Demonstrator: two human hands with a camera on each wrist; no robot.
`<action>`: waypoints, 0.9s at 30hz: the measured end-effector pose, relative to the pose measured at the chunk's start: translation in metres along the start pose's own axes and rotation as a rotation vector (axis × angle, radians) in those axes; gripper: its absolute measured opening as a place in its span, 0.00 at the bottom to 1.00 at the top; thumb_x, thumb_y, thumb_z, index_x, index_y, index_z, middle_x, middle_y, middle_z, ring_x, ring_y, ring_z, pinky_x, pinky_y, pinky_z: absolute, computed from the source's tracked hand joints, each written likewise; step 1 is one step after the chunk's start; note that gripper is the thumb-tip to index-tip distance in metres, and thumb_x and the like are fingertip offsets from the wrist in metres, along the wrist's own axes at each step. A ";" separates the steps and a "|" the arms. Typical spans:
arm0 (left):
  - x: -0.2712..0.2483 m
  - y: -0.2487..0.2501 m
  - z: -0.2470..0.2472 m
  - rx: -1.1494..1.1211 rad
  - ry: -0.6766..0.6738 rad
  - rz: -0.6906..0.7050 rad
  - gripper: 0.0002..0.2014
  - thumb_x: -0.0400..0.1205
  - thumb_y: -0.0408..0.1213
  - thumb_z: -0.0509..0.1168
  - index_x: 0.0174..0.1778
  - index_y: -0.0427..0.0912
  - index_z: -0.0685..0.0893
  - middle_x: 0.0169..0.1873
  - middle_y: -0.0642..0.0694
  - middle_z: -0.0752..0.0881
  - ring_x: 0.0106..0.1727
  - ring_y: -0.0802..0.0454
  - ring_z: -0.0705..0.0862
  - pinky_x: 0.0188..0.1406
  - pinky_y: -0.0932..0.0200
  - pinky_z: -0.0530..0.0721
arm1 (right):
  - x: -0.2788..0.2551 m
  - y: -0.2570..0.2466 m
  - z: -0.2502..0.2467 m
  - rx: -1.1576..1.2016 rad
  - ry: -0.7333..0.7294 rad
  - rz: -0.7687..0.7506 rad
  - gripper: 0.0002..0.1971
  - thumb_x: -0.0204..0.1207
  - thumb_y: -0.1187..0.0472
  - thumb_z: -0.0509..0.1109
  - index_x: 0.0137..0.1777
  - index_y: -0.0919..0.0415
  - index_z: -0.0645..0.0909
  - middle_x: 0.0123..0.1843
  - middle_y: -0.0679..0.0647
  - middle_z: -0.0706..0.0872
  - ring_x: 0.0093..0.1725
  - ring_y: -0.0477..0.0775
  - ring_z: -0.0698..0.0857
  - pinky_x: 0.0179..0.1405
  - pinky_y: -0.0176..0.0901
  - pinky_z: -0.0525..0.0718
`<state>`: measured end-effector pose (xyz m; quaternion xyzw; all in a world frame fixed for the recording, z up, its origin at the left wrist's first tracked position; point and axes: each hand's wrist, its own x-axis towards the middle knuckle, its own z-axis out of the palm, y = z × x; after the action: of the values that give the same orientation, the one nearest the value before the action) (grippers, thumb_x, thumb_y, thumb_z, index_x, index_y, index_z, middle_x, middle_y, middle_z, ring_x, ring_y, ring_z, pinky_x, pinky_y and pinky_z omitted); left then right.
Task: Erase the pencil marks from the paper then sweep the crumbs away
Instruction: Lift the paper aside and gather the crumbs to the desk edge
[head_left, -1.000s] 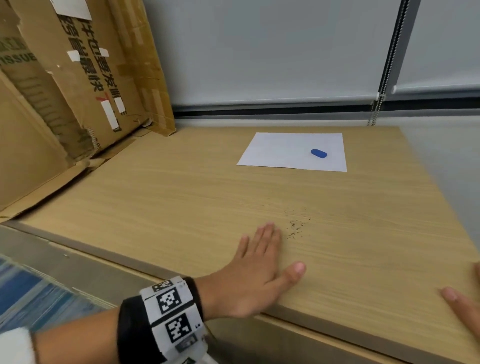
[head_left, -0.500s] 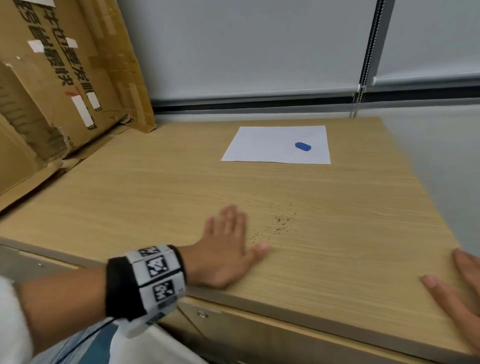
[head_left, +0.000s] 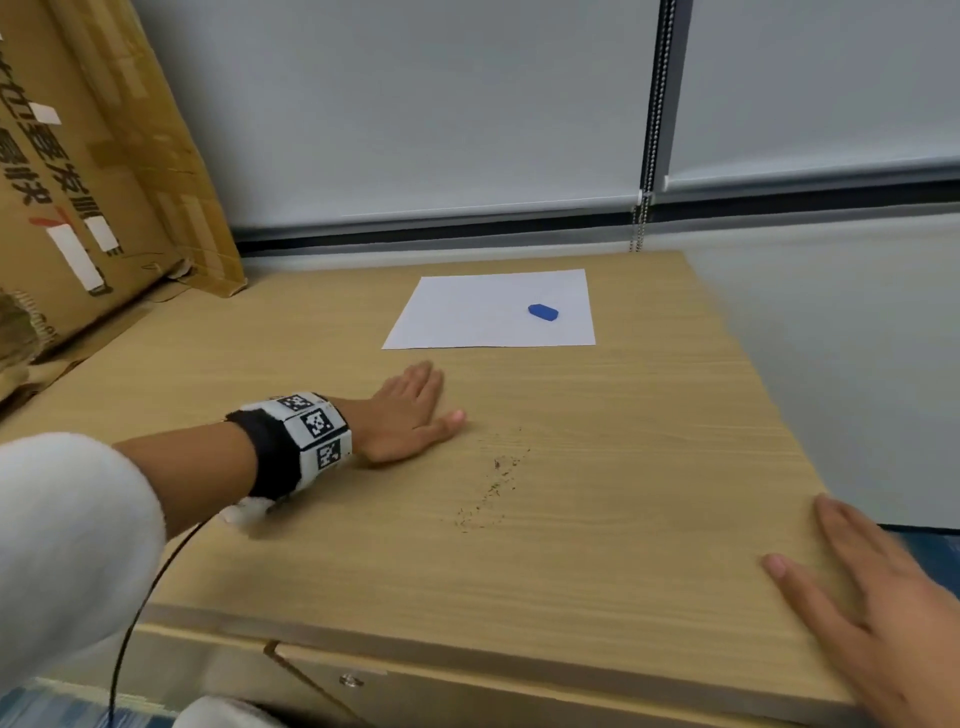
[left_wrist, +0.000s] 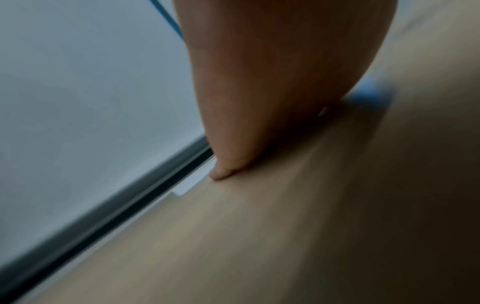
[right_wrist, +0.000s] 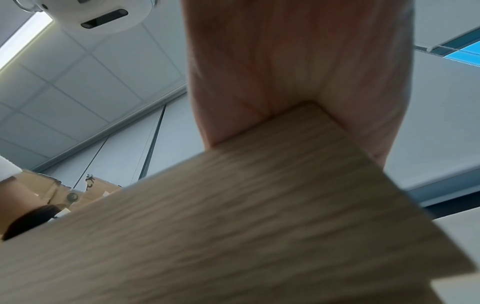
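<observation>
The left hand (head_left: 410, 415) has slid away from the desk's near edge toward the paper, and the crumbs (head_left: 491, 488), which lay just past its fingertips, now trail off to its right and nearer the person. It lies flat, palm down, fingers straight and together, grasping nothing. The right hand (head_left: 872, 597) is also flat and released, resting on the desk's near right corner.

The crumbs form a thin dark streak between the two hands, its long axis running diagonally from near left to far right; the left hand is nearer, so a rightward sweep looks likely.

Beyond, the smooth white paper (head_left: 467, 317) shows no marks I can make out, with a small blue rounded eraser (head_left: 543, 312) on it. The desk (head_left: 623, 545) is pale wood-grain laminate.
</observation>
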<state>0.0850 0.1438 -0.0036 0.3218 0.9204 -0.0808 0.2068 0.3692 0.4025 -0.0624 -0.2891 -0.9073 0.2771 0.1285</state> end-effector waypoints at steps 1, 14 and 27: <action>-0.002 0.019 0.004 0.013 -0.017 0.078 0.46 0.79 0.67 0.32 0.82 0.36 0.31 0.82 0.38 0.29 0.83 0.47 0.30 0.83 0.48 0.36 | 0.000 -0.002 -0.002 0.007 -0.019 0.016 0.46 0.65 0.33 0.56 0.81 0.58 0.64 0.84 0.55 0.63 0.80 0.61 0.65 0.77 0.58 0.63; -0.010 0.053 -0.023 -0.074 0.009 0.084 0.44 0.79 0.65 0.31 0.83 0.36 0.33 0.84 0.40 0.33 0.84 0.49 0.34 0.79 0.55 0.36 | -0.005 -0.007 -0.011 0.029 -0.098 0.060 0.44 0.67 0.37 0.57 0.83 0.57 0.59 0.85 0.52 0.59 0.81 0.59 0.63 0.79 0.51 0.59; -0.045 0.178 0.001 0.029 -0.132 0.467 0.43 0.83 0.65 0.36 0.83 0.37 0.31 0.82 0.42 0.29 0.83 0.51 0.30 0.84 0.49 0.38 | -0.009 -0.010 -0.015 0.080 -0.109 0.029 0.44 0.67 0.39 0.58 0.83 0.58 0.59 0.85 0.53 0.59 0.81 0.57 0.64 0.77 0.48 0.61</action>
<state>0.2283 0.2568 0.0120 0.5226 0.8044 -0.0649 0.2749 0.3777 0.3969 -0.0448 -0.2812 -0.8969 0.3302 0.0863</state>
